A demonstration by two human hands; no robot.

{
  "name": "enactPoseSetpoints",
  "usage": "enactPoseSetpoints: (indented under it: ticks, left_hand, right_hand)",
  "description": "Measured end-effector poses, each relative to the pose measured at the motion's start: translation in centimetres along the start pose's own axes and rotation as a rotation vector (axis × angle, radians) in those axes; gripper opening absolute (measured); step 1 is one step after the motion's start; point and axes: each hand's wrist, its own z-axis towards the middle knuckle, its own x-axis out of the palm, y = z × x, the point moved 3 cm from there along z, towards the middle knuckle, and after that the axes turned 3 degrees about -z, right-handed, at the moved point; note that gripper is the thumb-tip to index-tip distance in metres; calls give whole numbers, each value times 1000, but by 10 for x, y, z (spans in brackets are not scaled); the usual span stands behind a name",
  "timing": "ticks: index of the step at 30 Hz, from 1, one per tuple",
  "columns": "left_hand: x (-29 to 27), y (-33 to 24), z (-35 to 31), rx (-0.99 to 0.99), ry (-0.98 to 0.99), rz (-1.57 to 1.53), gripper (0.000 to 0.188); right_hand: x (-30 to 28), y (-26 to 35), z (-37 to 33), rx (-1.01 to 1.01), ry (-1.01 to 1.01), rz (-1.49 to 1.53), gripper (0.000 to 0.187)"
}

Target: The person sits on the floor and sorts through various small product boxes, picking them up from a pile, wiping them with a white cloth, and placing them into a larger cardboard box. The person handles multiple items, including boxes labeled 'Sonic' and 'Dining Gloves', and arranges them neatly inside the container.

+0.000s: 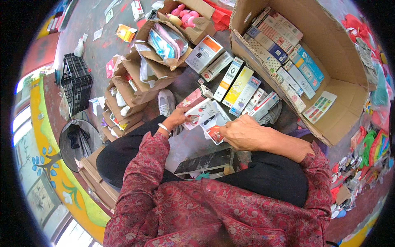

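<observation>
My left hand [176,118], with a pale bangle at the wrist, grips a white flat box [201,115] with a red and black design. Behind that box stands a pink box [196,97]. My right hand [243,132] is closed, its fingertips at the edge of a red-and-white packet [215,134]. A white packet with dark print [221,117] lies between the two hands. Just past them, upright boxes line up: a white-and-orange one [228,79], a yellow one [238,85] and a blue-and-white one [245,95].
A large open carton [343,99] at the right holds rows of small boxes. Smaller cartons [142,88] with mixed goods stand at the left, near a black crate [76,84] and a dark mesh bin [78,144]. Loose colourful items [349,181] cover the floor at far right.
</observation>
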Motion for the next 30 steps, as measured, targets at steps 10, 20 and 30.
enactPoseSetpoints:
  ticks: [10,20,30]
  left_hand:
    - [62,-73,10,25,94,750,37]
    - [68,-114,93,141,36,825,27]
    - [64,-151,115,335,-353,823,36]
  right_hand:
    - [2,-7,-7,19,-19,27,19]
    - [1,-12,-15,12,-139,122,13]
    - [-4,-17,-19,33,-185,164,13]
